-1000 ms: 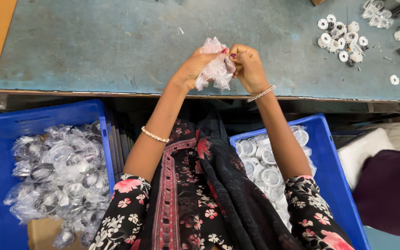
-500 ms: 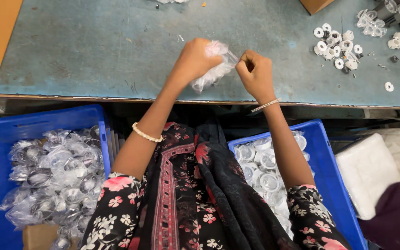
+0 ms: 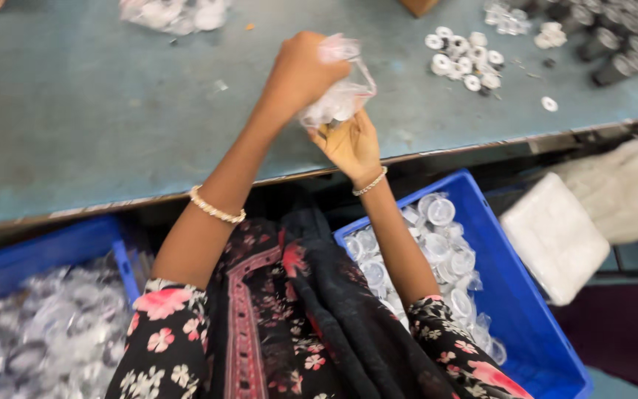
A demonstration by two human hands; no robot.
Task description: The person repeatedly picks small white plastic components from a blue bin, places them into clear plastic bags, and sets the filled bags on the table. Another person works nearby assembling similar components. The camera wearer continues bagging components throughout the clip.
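My left hand (image 3: 300, 74) grips a small clear plastic bag (image 3: 341, 92) and holds it up over the blue-grey worktable (image 3: 97, 125). My right hand (image 3: 348, 144) is cupped palm up just under the bag, touching its lower end. A small part seems to lie between the bag and the right palm, but I cannot tell what it is. Both wrists wear bead bracelets.
A blue crate (image 3: 515, 295) of clear round caps stands at lower right, another blue crate (image 3: 46, 325) of bagged parts at lower left. White rings (image 3: 467, 55) lie on the table at upper right, dark parts (image 3: 614, 44) beyond them. A white packet (image 3: 551, 236) sits right of the crate.
The left hand has lifted the bag higher. The right hand has dropped from beside the bag to beneath it, turning palm up. The view has shifted, so the table looks lower.
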